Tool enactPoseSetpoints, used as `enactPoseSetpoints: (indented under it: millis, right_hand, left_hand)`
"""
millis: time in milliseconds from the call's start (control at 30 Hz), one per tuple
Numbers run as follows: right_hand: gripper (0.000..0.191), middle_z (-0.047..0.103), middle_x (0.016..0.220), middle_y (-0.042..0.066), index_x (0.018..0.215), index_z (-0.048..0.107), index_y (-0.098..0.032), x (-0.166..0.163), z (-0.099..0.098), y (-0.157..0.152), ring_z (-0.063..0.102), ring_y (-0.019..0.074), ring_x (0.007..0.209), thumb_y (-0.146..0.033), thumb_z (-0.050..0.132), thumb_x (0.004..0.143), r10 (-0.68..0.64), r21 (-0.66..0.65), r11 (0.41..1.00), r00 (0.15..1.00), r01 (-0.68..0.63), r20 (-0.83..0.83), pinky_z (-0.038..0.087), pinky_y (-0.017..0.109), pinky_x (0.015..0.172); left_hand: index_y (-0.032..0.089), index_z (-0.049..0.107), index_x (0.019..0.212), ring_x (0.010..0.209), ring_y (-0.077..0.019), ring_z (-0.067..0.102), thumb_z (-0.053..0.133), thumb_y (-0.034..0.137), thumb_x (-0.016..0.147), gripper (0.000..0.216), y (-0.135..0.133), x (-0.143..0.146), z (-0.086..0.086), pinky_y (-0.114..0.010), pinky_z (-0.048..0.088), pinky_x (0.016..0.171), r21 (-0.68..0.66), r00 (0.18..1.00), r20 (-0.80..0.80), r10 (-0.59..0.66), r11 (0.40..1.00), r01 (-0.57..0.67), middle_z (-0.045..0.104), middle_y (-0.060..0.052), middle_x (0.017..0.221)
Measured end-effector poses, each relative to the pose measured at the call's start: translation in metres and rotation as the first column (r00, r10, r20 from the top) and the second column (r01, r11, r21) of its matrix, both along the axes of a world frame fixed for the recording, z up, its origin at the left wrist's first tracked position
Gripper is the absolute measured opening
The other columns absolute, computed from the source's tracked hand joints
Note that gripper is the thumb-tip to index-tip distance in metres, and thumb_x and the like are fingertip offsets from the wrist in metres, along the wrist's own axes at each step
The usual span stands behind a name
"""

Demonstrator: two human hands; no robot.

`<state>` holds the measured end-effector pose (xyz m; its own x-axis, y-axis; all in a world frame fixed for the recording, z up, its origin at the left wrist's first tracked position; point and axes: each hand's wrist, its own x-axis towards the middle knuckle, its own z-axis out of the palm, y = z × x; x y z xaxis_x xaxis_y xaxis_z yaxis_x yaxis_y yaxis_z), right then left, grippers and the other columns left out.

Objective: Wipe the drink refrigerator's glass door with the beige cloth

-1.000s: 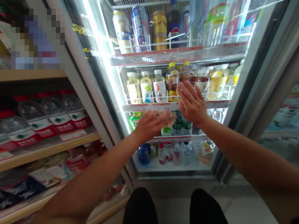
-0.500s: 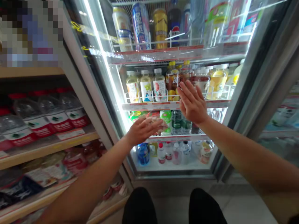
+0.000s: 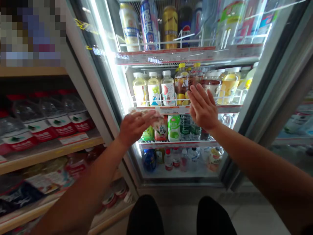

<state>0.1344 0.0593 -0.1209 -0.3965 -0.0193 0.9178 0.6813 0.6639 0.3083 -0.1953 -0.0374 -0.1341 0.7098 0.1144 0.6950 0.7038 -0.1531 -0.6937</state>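
Note:
My left hand (image 3: 134, 126) is at the glass door of a lit drinks cooler, its fingers bent over a crumpled whitish-pink cloth (image 3: 157, 117) that is smeared by motion. My right hand (image 3: 203, 109) lies flat against the glass with fingers stretched out and holds nothing. Through the door, behind my right hand, I see a bottle with a yellow cap (image 3: 182, 80). Below the cloth, on a lower shelf, a green-and-white bottle (image 3: 173, 127) stands behind the glass.
A metal door frame (image 3: 238, 143) runs down the cooler's right side. To the left, open wooden shelves (image 3: 95, 142) carry water bottles with red labels (image 3: 57, 127) and packets. My dark-clothed knees (image 3: 146, 215) show at the bottom, above a grey floor (image 3: 181, 218).
My left hand has moved up and to the left across the glass with the cloth. My right hand stays flat in nearly the same place. The view has shifted slightly.

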Motion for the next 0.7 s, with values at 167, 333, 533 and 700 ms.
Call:
enactPoseSetpoints:
  millis: [167, 333, 533, 700]
  right_hand:
    - [0.070, 0.038, 0.167, 0.001, 0.166, 0.012, -0.035, 0.000, 0.000, 0.000, 0.030, 0.0300, 0.156, -0.020, 0.039, 0.103, 0.014, -0.027, 1.000, 1.000, -0.014, -0.009, 0.025, 0.061, 0.128]
    - [0.071, 0.037, 0.168, 0.001, 0.166, 0.010, -0.036, 0.000, -0.001, 0.001, 0.031, 0.0287, 0.156, -0.020, 0.039, 0.104, 0.027, 0.009, 1.000, 1.000, -0.027, -0.010, 0.026, 0.060, 0.128]
    - [0.070, 0.038, 0.167, 0.000, 0.166, 0.011, -0.036, 0.000, -0.001, 0.000, 0.029, 0.0291, 0.157, -0.021, 0.039, 0.103, -0.010, -0.043, 0.999, 1.000, 0.009, -0.012, 0.024, 0.061, 0.129]
    - [0.069, 0.040, 0.166, 0.001, 0.166, 0.014, -0.035, 0.000, -0.002, 0.000, 0.030, 0.0283, 0.157, -0.021, 0.038, 0.103, -0.017, -0.063, 0.998, 1.000, 0.017, -0.013, 0.024, 0.059, 0.129]
  left_hand:
    - [0.027, 0.061, 0.142, 0.126, -0.0235, 0.063, 0.048, 0.015, 0.105, 0.042, 0.001, -0.004, 0.001, -0.049, 0.055, 0.104, 0.038, 0.958, 0.286, 0.021, 0.999, -0.033, 0.060, -0.003, 0.149]
    - [0.036, 0.065, 0.132, 0.113, -0.0184, 0.067, 0.060, 0.015, 0.101, 0.037, -0.009, 0.004, -0.037, -0.040, 0.055, 0.103, -0.089, 0.997, -0.066, -0.030, 0.996, 0.024, 0.067, 0.008, 0.139]
    - [0.024, 0.061, 0.142, 0.135, -0.0186, 0.055, 0.040, 0.018, 0.108, 0.040, 0.000, -0.020, 0.002, -0.043, 0.052, 0.108, 0.080, 0.951, 0.296, 0.089, 0.990, -0.118, 0.055, 0.000, 0.155]
    - [0.028, 0.064, 0.137, 0.129, -0.0202, 0.060, 0.051, 0.014, 0.103, 0.038, -0.010, -0.009, -0.045, -0.044, 0.051, 0.109, -0.063, 0.987, 0.158, 0.028, 0.998, -0.018, 0.063, -0.001, 0.146]
